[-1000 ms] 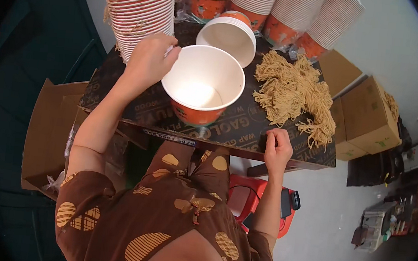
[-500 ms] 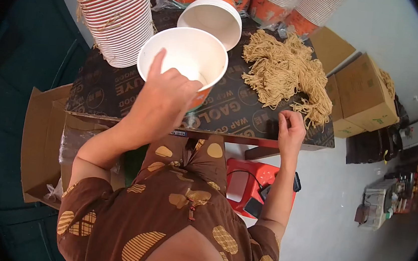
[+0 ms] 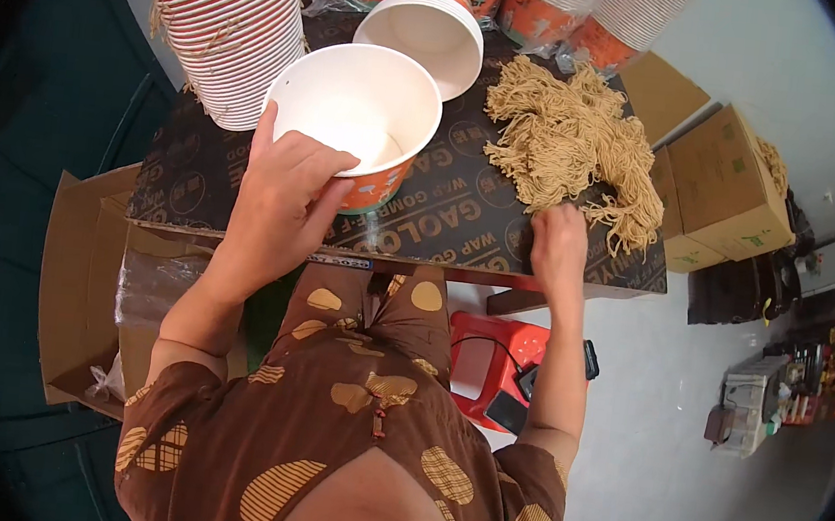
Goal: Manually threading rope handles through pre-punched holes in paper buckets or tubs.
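A white-lined paper tub (image 3: 357, 104) with an orange printed outside is tilted slightly on the table. My left hand (image 3: 283, 197) grips its near left rim, with one finger up along the side and the thumb below the rim. Inside, the tub looks bare and white. To the right lies a loose heap of tan cords (image 3: 575, 140), thin strands bunched together. My right hand (image 3: 560, 246) is at the heap's near edge, fingers curled together and knuckles up. Whatever its fingertips may pinch is hidden under the hand.
The dark printed table (image 3: 411, 225) carries a tall stack of tubs (image 3: 228, 36) at left, a tub on its side (image 3: 434, 41) behind mine, and wrapped stacks along the back. Cardboard boxes (image 3: 727, 180) stand right, an open carton (image 3: 84, 279) left. A red stool (image 3: 520, 346) is below.
My left hand has come down and left from over the tub's mouth to its rim, and the tub has shifted slightly left. My right hand has moved up and left to the cords.
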Demonstrator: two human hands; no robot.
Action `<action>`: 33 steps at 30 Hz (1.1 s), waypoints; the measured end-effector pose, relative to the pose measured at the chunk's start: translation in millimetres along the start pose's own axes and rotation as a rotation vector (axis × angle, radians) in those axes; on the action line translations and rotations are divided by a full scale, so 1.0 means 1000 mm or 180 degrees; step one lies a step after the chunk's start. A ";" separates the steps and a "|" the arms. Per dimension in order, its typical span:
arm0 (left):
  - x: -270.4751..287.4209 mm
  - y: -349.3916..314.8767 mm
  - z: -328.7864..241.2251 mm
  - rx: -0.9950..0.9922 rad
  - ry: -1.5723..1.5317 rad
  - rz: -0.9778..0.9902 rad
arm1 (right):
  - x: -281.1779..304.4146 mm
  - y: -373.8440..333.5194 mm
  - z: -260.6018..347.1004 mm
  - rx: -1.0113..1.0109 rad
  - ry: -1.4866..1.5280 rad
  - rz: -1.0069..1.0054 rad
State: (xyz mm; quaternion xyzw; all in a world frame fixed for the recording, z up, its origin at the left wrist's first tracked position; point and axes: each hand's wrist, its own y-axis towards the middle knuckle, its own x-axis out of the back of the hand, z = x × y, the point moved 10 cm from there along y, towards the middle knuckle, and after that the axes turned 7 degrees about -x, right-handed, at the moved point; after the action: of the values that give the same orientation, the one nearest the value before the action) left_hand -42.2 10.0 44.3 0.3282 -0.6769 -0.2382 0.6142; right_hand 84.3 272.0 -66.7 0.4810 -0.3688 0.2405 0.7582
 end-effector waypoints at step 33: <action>-0.108 -0.055 -0.011 0.3179 -0.4305 0.1118 | 0.016 -0.016 0.138 0.0093 0.3145 0.0530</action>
State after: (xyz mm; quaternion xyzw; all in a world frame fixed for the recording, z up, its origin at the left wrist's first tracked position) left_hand -19.4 53.8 -67.6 0.2380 -0.9641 0.0418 -0.1099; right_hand 60.5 140.6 -26.0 0.2890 0.0006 0.5044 0.8137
